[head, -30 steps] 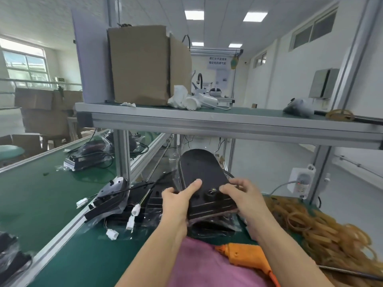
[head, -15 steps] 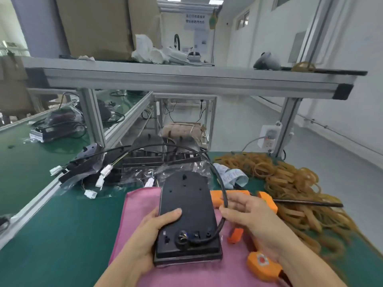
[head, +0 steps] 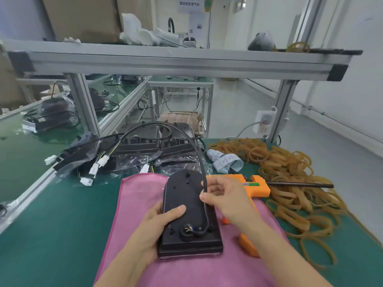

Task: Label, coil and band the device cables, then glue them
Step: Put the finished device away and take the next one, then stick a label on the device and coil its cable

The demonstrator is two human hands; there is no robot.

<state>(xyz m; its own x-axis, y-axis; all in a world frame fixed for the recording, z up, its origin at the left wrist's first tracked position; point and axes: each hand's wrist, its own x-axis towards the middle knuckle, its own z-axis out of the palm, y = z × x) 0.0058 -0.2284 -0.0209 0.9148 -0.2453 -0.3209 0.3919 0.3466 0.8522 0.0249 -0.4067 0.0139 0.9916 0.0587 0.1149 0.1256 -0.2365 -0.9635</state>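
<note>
Looks like this one's barely started. The black device (head: 189, 212) sits back-side up on a pink cloth (head: 136, 204) on the green tabletop (head: 51, 224). The left hand (head: 159, 220) grips its left edge, thumb pressed on top. The right hand (head: 223, 198) has its fingers (head: 207, 196) pinched round the black cable (head: 204, 179), which comes out of a port near the device's bottom edge, runs up its right side and arcs off loose toward the back. No label on it that I can spot, no coil, no band, no glue, so I'd say pretty much every step is left.

Supplies are close: a big heap of rubber bands (head: 290, 183) on the right, a strip of white labels (head: 223, 161) just behind the hand, and an orange glue gun (head: 257, 186) lying partly under the right wrist. More black units in plastic bags (head: 132, 154) with white connectors are piled behind the cloth. An aluminium-frame shelf (head: 176, 63) runs overhead with a cardboard box (head: 83, 15) on it; white walls, grey floor, factory-line vibe.
</note>
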